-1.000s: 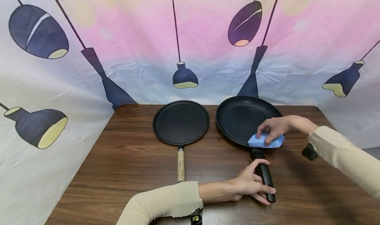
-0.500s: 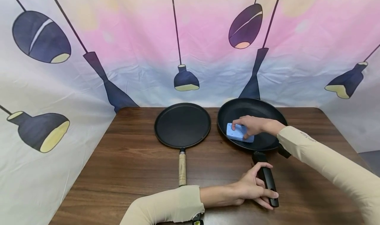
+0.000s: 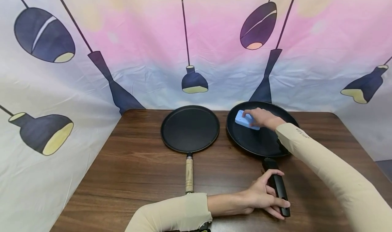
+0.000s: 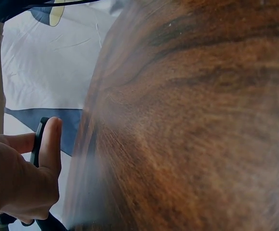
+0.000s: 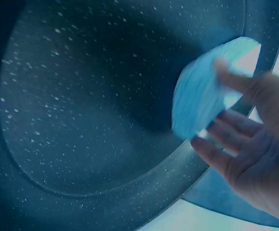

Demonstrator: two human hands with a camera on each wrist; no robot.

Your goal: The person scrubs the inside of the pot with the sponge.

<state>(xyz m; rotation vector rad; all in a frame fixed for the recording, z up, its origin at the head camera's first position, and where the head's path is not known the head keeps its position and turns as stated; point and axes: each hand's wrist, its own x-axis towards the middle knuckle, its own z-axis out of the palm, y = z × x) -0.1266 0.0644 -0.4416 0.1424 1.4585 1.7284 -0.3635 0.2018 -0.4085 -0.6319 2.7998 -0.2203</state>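
A deep black frying pan [image 3: 263,143] lies on the right side of the wooden table. My right hand [image 3: 261,118] grips a light blue sponge [image 3: 243,119] against the pan's inside, toward its far left. In the right wrist view the thumb lies over the sponge [image 5: 202,91] and the fingers reach along its edge; pale specks dot the pan's dark surface [image 5: 82,110]. Closer to me, my left hand [image 3: 263,196] holds the pan's black handle [image 3: 279,187], thumb and fingers on either side of it. The left wrist view shows this hand [image 4: 26,173] with the handle between its fingers.
Left of the frying pan lies a flat round black pan [image 3: 190,130] with a wooden handle [image 3: 189,174], whose end is close to my left sleeve [image 3: 171,211]. Behind the brown table [image 3: 131,150] hangs a cloth backdrop [image 3: 147,55] printed with lamps.
The right hand and sponge have swept from the pan's near right rim leftward, then farther away across the pan. The left hand keeps hold of the handle.
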